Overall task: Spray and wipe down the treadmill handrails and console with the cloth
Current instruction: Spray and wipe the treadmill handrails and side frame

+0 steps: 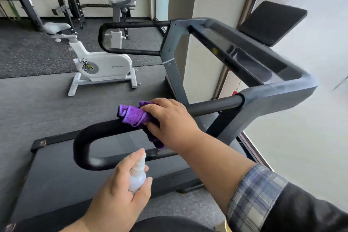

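The right hand (170, 120) presses the purple cloth (134, 115) around the top bar of the near handrail (82, 145), whose long axis runs from its curved end up toward the console (244, 56). The left hand (120, 196) grips the spray bottle (138, 173) just below that rail, nozzle aimed at it. Wiping likely proceeds along the bar; the right hand is nearer.

Purple cloth (134, 115), black handrail (105, 125)

Both hands (169, 122) (120, 192) curled, gripping.
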The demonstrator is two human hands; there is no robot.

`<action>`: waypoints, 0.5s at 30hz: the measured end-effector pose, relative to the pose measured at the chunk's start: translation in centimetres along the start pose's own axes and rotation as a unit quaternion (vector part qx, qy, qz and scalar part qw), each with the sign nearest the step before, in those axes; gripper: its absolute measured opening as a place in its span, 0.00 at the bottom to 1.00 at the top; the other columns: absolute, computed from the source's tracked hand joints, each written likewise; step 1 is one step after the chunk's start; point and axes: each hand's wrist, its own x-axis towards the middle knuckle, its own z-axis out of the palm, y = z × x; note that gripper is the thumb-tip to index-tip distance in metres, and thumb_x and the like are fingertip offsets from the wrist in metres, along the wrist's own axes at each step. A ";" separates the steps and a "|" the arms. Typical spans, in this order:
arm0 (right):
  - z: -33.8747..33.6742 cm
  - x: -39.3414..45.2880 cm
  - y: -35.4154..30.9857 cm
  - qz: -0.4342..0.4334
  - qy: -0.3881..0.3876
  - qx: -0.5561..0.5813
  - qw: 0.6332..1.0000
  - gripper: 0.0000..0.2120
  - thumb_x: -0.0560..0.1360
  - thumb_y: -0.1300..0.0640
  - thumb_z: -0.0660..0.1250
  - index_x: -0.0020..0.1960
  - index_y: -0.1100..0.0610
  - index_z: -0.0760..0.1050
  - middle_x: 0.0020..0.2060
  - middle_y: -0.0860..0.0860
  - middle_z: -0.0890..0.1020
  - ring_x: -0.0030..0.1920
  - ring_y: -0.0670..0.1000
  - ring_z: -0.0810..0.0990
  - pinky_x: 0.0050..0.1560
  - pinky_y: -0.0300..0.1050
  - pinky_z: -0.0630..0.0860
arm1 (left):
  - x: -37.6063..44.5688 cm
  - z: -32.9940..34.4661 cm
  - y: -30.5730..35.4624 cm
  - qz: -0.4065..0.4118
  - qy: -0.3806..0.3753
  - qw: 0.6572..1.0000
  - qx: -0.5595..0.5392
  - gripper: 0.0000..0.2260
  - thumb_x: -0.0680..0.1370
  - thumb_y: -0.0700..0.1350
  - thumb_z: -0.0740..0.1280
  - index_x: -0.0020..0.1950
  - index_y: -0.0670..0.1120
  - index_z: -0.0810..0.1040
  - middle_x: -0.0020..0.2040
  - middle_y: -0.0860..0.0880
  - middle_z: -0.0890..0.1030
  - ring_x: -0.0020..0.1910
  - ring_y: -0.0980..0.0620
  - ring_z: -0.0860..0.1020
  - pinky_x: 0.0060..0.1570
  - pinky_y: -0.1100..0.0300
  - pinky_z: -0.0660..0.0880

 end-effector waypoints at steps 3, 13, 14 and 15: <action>-1.8 -1.2 4.0 0.023 0.026 0.011 0.999 0.20 0.74 0.52 0.71 0.64 0.54 0.80 0.60 0.54 0.81 0.59 0.60 0.79 0.63 0.56 0.72 | 1.3 2.3 1.5 -0.008 -0.006 1.000 0.000 0.30 0.71 0.57 0.65 0.71 0.73 0.59 0.57 0.66 0.77 0.48 0.64 0.79 0.46 0.74 0.73; -6.2 -5.5 15.4 0.082 0.112 -0.004 0.990 0.18 0.74 0.47 0.67 0.61 0.51 0.81 0.58 0.50 0.81 0.56 0.57 0.79 0.65 0.57 0.69 | 4.3 9.1 5.1 -0.027 -0.024 0.999 0.019 0.37 0.72 0.47 0.70 0.71 0.74 0.56 0.56 0.63 0.77 0.47 0.65 0.79 0.45 0.77 0.71; -6.2 -5.6 15.6 0.084 0.110 -0.006 0.990 0.19 0.74 0.44 0.65 0.61 0.50 0.81 0.58 0.49 0.81 0.56 0.57 0.79 0.66 0.59 0.69 | 4.5 9.6 5.4 -0.029 -0.022 0.999 0.018 0.37 0.72 0.46 0.70 0.71 0.74 0.56 0.56 0.62 0.78 0.49 0.66 0.78 0.47 0.78 0.70; -6.1 -5.5 15.6 0.084 0.105 -0.009 0.991 0.19 0.75 0.42 0.63 0.61 0.49 0.80 0.58 0.49 0.81 0.56 0.57 0.78 0.66 0.60 0.68 | 4.6 10.0 5.7 -0.033 -0.016 0.999 0.021 0.38 0.72 0.45 0.70 0.72 0.73 0.56 0.57 0.61 0.77 0.50 0.67 0.78 0.49 0.79 0.69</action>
